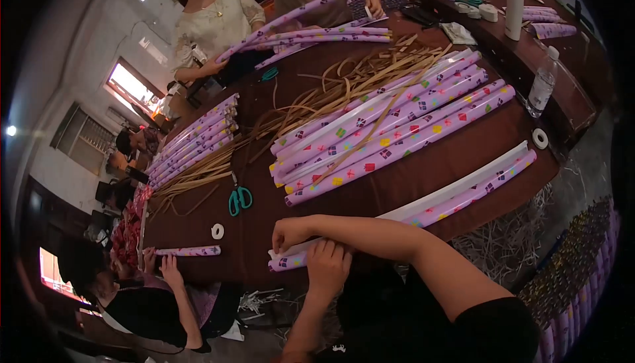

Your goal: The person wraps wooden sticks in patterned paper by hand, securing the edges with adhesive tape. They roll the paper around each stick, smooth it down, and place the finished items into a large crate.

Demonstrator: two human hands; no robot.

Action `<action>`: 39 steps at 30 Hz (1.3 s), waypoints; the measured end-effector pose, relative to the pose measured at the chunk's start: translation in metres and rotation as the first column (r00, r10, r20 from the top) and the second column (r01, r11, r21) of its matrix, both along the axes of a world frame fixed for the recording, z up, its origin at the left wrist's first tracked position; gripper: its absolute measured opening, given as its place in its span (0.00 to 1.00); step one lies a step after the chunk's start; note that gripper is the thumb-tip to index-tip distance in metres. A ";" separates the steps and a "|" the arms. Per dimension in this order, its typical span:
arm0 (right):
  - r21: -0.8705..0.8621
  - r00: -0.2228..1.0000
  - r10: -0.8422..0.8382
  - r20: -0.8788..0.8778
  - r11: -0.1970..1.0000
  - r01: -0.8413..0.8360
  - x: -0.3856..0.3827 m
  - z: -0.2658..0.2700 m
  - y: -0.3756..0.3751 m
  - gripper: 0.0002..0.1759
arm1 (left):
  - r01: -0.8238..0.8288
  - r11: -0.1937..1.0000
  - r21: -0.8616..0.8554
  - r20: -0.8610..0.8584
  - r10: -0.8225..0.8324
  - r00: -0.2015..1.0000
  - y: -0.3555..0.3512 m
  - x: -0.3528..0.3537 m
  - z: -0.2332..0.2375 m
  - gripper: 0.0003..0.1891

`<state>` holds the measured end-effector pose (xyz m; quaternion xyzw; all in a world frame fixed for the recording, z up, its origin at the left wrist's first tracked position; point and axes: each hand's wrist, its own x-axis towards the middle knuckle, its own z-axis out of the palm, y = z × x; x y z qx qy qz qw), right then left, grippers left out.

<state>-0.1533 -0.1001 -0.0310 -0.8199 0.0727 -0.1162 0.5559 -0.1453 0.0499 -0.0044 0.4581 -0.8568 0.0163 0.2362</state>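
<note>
A roll of purple gift wrapping paper (456, 194) with a white inner edge lies along the table's near side, partly hidden under my right forearm. My left hand (329, 267) is closed over the roll near its left end, fingers bent down onto it. Just beyond, my right hand (290, 233) crosses over from the right, its fingers pinched together at the roll's left end. A small white bit shows below those fingertips; what they hold is too small to make out. Several similar wrapping paper rolls (410, 135) lie side by side farther back.
Scissors with teal handles (239, 200) and a white tape roll (217, 231) lie to the left. Brown strips (357, 78) stretch across the table. A water bottle (542, 84) and another tape roll (540, 138) are at right. Other people work around the table.
</note>
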 end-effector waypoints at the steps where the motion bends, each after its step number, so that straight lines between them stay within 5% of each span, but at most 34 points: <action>1: -0.028 1.000 -0.017 -0.018 0.999 0.017 0.000 -0.001 -0.001 0.12 | -0.103 0.995 -0.007 0.064 0.103 0.993 0.005 0.000 0.000 0.16; 7: -0.081 0.999 -0.023 -0.046 0.997 0.019 0.002 0.003 -0.001 0.14 | -0.230 0.951 0.206 0.005 0.234 0.972 0.012 0.009 -0.025 0.25; 10: -0.202 0.987 -0.028 -0.160 0.979 -0.005 0.006 0.016 0.001 0.14 | -0.218 0.976 -0.005 -0.075 0.217 0.973 0.010 0.009 -0.037 0.26; 13: -0.271 0.977 0.026 -0.213 0.959 -0.084 0.014 0.032 0.007 0.14 | -0.184 0.983 0.027 -0.113 0.186 0.976 0.008 0.010 -0.038 0.26; 20: -0.123 0.997 0.041 -0.065 0.991 -0.049 0.018 0.011 -0.004 0.12 | -0.285 0.955 0.083 -0.108 0.293 0.950 0.013 0.004 -0.037 0.28; 26: -0.029 0.999 -0.047 0.019 0.998 0.047 0.021 -0.008 -0.005 0.11 | -0.234 0.969 -0.084 -0.309 0.198 0.930 0.012 0.008 -0.024 0.18; 28: -0.037 0.998 -0.042 -0.037 0.998 0.041 0.017 0.000 -0.004 0.10 | -0.423 0.892 -0.158 -0.323 0.358 0.876 0.020 0.018 -0.025 0.15; 31: -0.143 0.995 -0.067 0.069 0.987 0.076 0.017 0.000 -0.002 0.09 | -0.749 0.621 -0.230 -0.350 0.666 0.659 0.017 0.051 -0.018 0.12; 34: -0.120 0.995 -0.078 0.065 0.989 0.085 0.015 0.001 0.002 0.09 | -0.864 0.494 -0.100 -0.423 0.764 0.486 0.002 0.089 -0.026 0.14; 36: -0.098 0.995 -0.084 0.046 0.991 0.088 0.013 0.007 0.004 0.09 | -0.711 0.624 0.324 -0.562 0.731 0.386 -0.005 0.110 -0.031 0.16; 39: -0.054 0.993 -0.120 0.010 0.991 0.120 0.010 0.012 0.009 0.09 | -0.608 0.631 0.482 -0.563 0.755 0.336 -0.007 0.119 -0.031 0.18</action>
